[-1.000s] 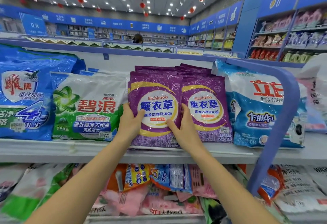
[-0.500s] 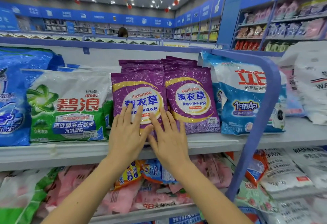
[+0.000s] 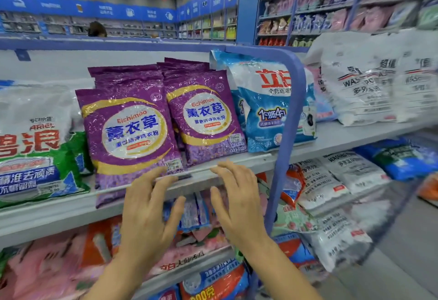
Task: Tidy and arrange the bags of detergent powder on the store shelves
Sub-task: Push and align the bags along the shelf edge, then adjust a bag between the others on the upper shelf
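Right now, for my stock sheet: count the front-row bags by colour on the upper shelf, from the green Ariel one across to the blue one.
Purple bags: 2
Green-and-white bag: 1
Blue bag: 1
Total: 4

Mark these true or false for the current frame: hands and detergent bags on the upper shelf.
1. The left hand grips the left purple plastic bag. False: its fingers are spread and curl round nothing.
2. The right hand is open and holds nothing. True.
3. The left purple plastic bag and the right purple plastic bag stand between the green-and-white bag and the blue-and-white bag. True.
4. The white printed bags lie left of the purple ones. False: they are to the right, beyond the curved blue metal post.
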A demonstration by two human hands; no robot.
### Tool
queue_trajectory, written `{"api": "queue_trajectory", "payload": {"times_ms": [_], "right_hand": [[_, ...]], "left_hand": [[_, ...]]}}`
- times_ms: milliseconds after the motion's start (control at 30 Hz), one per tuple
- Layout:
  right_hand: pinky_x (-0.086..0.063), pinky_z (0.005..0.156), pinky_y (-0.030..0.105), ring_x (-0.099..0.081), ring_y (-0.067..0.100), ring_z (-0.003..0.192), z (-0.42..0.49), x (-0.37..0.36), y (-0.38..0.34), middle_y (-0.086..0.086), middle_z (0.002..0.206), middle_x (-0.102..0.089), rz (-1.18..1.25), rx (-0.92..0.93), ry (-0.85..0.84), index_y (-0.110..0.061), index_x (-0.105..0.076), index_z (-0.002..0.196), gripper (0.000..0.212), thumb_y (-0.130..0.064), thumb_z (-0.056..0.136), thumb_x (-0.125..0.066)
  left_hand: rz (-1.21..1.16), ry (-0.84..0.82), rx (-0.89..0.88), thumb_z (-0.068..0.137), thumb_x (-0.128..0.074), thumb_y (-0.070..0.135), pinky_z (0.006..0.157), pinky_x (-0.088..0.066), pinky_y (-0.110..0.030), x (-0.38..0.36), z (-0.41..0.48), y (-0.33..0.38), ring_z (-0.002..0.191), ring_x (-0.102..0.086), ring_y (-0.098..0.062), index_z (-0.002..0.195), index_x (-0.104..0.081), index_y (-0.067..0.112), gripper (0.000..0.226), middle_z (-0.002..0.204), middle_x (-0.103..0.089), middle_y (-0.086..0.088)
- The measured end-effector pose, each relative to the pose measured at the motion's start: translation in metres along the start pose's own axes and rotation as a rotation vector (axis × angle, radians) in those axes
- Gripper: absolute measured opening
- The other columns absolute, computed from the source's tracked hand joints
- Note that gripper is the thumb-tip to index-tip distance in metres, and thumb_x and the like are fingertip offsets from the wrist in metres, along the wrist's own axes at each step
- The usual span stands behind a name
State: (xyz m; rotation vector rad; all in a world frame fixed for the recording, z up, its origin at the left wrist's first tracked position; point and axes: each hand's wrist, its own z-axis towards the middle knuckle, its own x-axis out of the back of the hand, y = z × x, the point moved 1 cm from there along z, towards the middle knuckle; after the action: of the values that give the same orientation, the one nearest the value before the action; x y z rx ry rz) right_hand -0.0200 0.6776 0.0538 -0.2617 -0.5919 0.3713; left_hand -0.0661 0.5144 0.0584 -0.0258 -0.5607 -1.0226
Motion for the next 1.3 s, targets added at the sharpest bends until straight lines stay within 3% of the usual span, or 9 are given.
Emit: {"api": "queue_trajectory", "payload": {"times_ms": [300,533,633,700,833,933,1067,1167,1300], "right_hand": [[-0.035,0.087,0.026,-0.047,0.004,0.100,-0.112,0.074,0.129,-0.022,0.104,-0.052,-0.102,-0.463,0.071,-0.032,-0.052,0.108,0.023,-0.036,0.091,-0.038],[-0.036,0.080,0.028,-0.052,0.015,0.092,-0.138,0.109,0.227,-0.011,0.096,-0.054,-0.190,-0.615,-0.069,-0.019,-0.059,0.103,0.026,-0.032,0.087,-0.044],[-0.040,0.078,0.032,-0.054,0.020,0.092,-0.129,0.120,0.276,-0.007,0.097,-0.056,-0.235,-0.584,-0.224,-0.018,-0.059,0.106,0.037,-0.040,0.086,-0.037],[-0.039,0.085,0.032,-0.051,0.021,0.102,-0.118,0.128,0.307,-0.003,0.108,-0.057,-0.243,-0.567,-0.340,-0.018,-0.057,0.115,0.050,-0.047,0.084,-0.030],[-0.036,0.095,0.033,-0.047,0.021,0.111,-0.091,0.121,0.352,0.000,0.119,-0.055,-0.225,-0.452,-0.513,-0.016,-0.053,0.124,0.064,-0.053,0.083,-0.023],[-0.041,0.101,0.044,-0.051,0.030,0.117,-0.073,0.091,0.374,0.012,0.127,-0.055,-0.229,-0.321,-0.616,-0.010,-0.053,0.126,0.067,-0.056,0.084,-0.028],[-0.039,0.099,0.040,-0.044,0.033,0.123,-0.043,0.047,0.376,0.018,0.132,-0.048,-0.206,-0.192,-0.714,-0.003,-0.050,0.129,0.067,-0.057,0.089,-0.044],[-0.051,0.058,0.028,-0.066,0.031,0.094,-0.032,0.016,0.368,0.021,0.104,-0.066,-0.164,-0.145,-0.734,0.000,-0.066,0.108,0.070,-0.063,0.079,-0.055],[-0.051,0.087,0.055,-0.056,0.042,0.114,-0.043,-0.018,0.377,0.028,0.120,-0.059,-0.142,-0.118,-0.737,0.006,-0.055,0.122,0.087,-0.060,0.066,-0.070]], "left_hand": [[-0.142,-0.400,0.131,0.086,-0.043,0.038,0.063,-0.036,-0.013,-0.091,-0.055,0.036,0.075,-0.056,-0.009,0.096,-0.062,0.017,0.031,0.090,-0.061,0.007],[-0.194,-0.514,0.154,0.082,-0.045,0.040,0.063,-0.045,-0.021,-0.178,-0.075,0.094,0.077,-0.053,-0.006,0.100,-0.052,0.031,0.022,0.089,-0.060,0.012],[-0.168,-0.628,0.188,0.081,-0.044,0.042,0.065,-0.050,-0.019,-0.229,-0.068,0.129,0.086,-0.057,-0.006,0.103,-0.063,0.021,0.036,0.096,-0.066,0.006],[-0.136,-0.682,0.228,0.081,-0.044,0.044,0.070,-0.056,-0.031,-0.262,-0.064,0.143,0.093,-0.065,-0.017,0.112,-0.062,0.016,0.045,0.108,-0.066,0.001],[-0.052,-0.690,0.408,0.085,-0.063,0.031,0.096,-0.045,-0.042,-0.316,-0.057,0.148,0.122,-0.051,-0.029,0.131,-0.050,0.011,0.051,0.136,-0.049,-0.008],[0.052,-0.737,0.493,0.083,-0.067,0.026,0.101,-0.041,-0.046,-0.344,-0.059,0.138,0.123,-0.045,-0.039,0.132,-0.046,0.004,0.057,0.134,-0.047,-0.018],[0.168,-0.769,0.593,0.090,-0.060,0.028,0.103,-0.034,-0.043,-0.361,-0.057,0.136,0.132,-0.031,-0.036,0.140,-0.032,0.004,0.063,0.141,-0.034,-0.016],[0.287,-0.812,0.554,0.087,-0.062,0.028,0.096,-0.043,-0.042,-0.366,-0.062,0.136,0.127,-0.037,-0.038,0.141,-0.031,0.001,0.068,0.140,-0.035,-0.020],[0.401,-0.771,0.449,0.051,-0.089,0.025,0.071,-0.057,-0.042,-0.369,-0.069,0.132,0.105,-0.060,-0.039,0.120,-0.055,-0.007,0.083,0.116,-0.060,-0.025]]}}
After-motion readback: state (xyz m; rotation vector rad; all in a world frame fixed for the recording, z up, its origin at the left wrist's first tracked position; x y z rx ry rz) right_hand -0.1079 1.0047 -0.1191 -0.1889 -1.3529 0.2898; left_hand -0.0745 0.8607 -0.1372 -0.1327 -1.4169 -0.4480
